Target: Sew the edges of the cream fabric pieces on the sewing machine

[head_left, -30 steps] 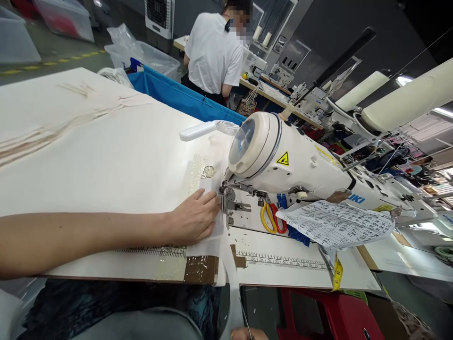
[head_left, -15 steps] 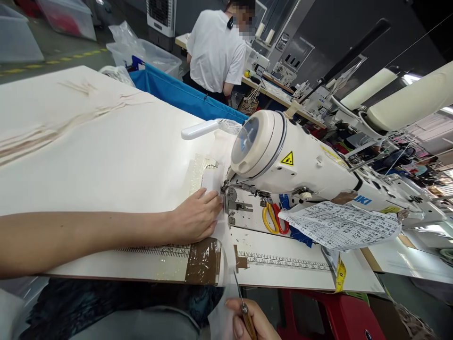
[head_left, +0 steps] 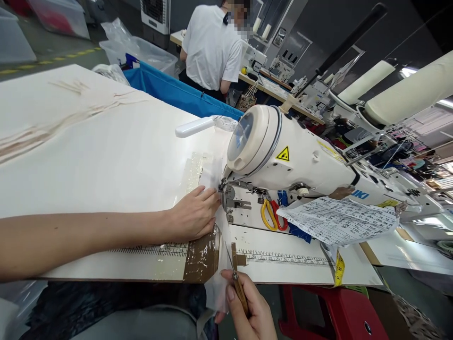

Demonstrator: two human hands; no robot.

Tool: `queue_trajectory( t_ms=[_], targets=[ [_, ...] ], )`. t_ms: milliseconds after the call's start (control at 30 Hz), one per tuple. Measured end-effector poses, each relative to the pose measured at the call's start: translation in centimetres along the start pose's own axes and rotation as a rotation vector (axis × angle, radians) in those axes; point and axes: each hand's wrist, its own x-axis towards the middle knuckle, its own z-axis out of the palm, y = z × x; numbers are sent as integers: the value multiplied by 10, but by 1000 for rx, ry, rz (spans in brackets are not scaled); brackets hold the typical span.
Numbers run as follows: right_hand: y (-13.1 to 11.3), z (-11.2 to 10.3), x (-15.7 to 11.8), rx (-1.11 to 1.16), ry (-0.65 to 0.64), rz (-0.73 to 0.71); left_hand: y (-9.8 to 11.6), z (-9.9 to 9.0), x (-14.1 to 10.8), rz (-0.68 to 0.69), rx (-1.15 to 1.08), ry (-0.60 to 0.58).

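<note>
My left hand (head_left: 198, 212) lies flat, fingers stretched, on a thin white fabric strip (head_left: 212, 172) beside the needle area of a white sewing machine (head_left: 297, 151). The strip runs toward me over the table edge. In my right hand (head_left: 253, 307), at the front edge, is an awl (head_left: 239, 290) with a wooden handle, its thin metal point angled up along the strip. The right thumb and fingers close round the handle, and the strip's lower end hangs against this hand. Whether those fingers also pinch the fabric, I cannot tell.
Yellow-and-red-handled scissors (head_left: 271, 215) lie beneath the machine arm, near a printed paper sheet (head_left: 339, 219). A ruler strip (head_left: 283, 259) and a yellow tape measure (head_left: 339, 269) are along the front. Fabric scraps (head_left: 46, 134) lie left; a person (head_left: 212, 47) in white works behind.
My right hand has moved up with the awl, bringing its point farther along the strip toward the machine. My left hand stays on the fabric. The whole view has shifted slightly.
</note>
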Motion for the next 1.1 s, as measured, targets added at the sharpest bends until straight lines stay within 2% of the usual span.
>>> queue_trajectory(
  t_ms=[100, 233, 333, 400, 600, 833, 1100],
  targets=[
    [-5, 5, 5, 69, -25, -7, -2, 0, 2, 8, 41, 15],
    [2, 22, 8, 247, 18, -2, -7, 4, 8, 13, 135, 14],
    [15, 38, 6, 480, 49, 85, -11, 8, 12, 1, 175, 3],
    [22, 47, 3, 544, 55, 137, -12, 8, 11, 2, 167, 4],
    [23, 52, -6, 421, 124, 69, -10, 5, 0, 32, 59, 25],
    [24, 51, -4, 324, 179, 43, -15, 8, 2, -26, 57, -9],
    [19, 46, 1, 159, 134, -38, -21, 12, 6, -6, 78, 44]
  ],
)
